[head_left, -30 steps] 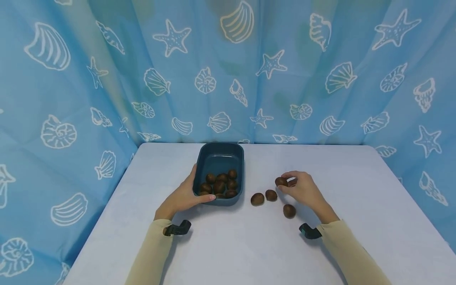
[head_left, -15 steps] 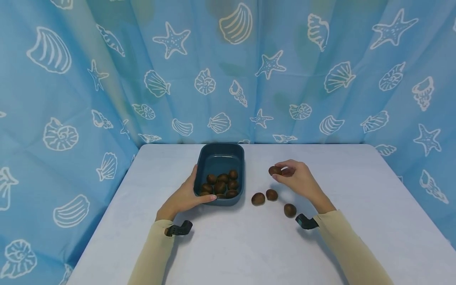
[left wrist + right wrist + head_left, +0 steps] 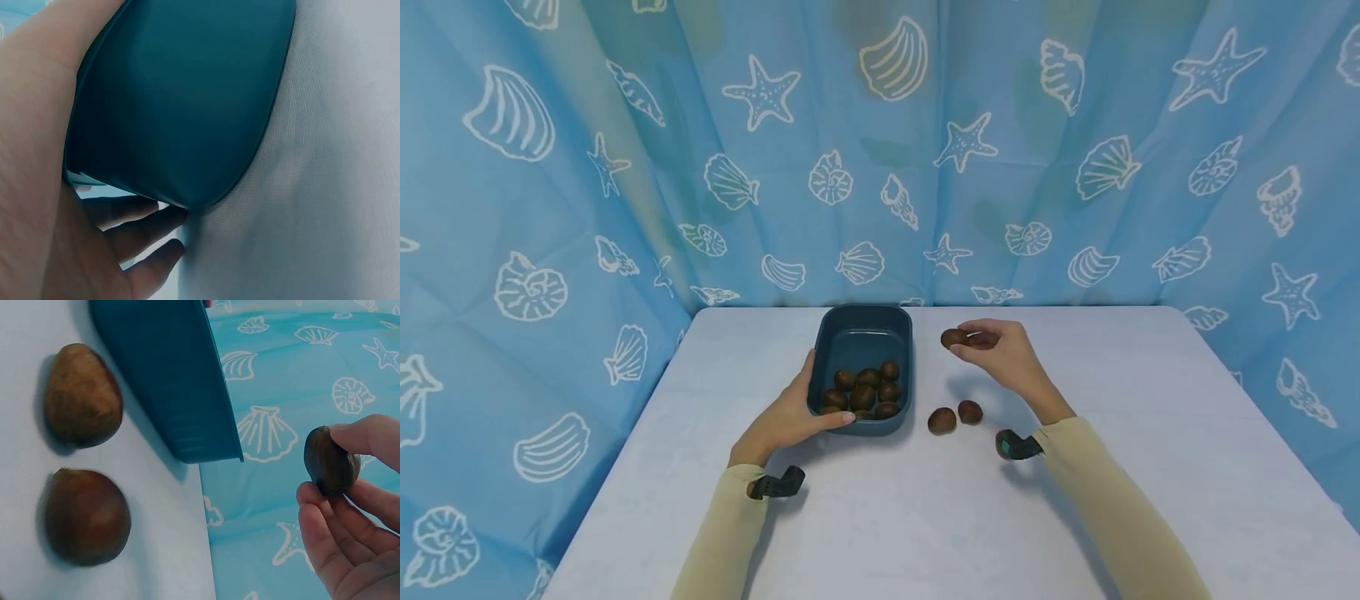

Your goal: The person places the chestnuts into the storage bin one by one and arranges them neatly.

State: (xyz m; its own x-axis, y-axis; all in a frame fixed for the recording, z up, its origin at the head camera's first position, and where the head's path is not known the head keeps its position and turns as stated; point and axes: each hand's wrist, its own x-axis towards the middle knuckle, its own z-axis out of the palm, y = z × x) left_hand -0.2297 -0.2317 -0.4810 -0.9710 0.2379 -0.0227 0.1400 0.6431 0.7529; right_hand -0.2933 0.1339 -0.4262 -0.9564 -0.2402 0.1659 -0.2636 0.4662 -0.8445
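My left hand [image 3: 784, 415] holds a dark teal rectangular box [image 3: 880, 427] by its front left corner, thumb along the front rim and fingers at the left wall. Several brown chestnuts [image 3: 862, 397] lie in the box's near half. Above the table, right of the box, my right hand [image 3: 1006, 352] pinches one chestnut [image 3: 326, 461] between thumb and fingers. Two chestnuts rest on the table near the box, one [image 3: 942, 421] and another [image 3: 970, 412] beside it. A third chestnut [image 3: 1002, 445] is partly hidden behind the right wrist's camera.
A white cloth [image 3: 880, 525] covers the table. Behind it and at the left hangs a blue curtain [image 3: 820, 225] with white shells and starfish. Black wrist cameras sit at the left cuff [image 3: 781, 482] and the right cuff [image 3: 1024, 447].
My right hand has lifted its chestnut off the table and carried it left and away from me, toward the box. The left hand and the box stay in place.
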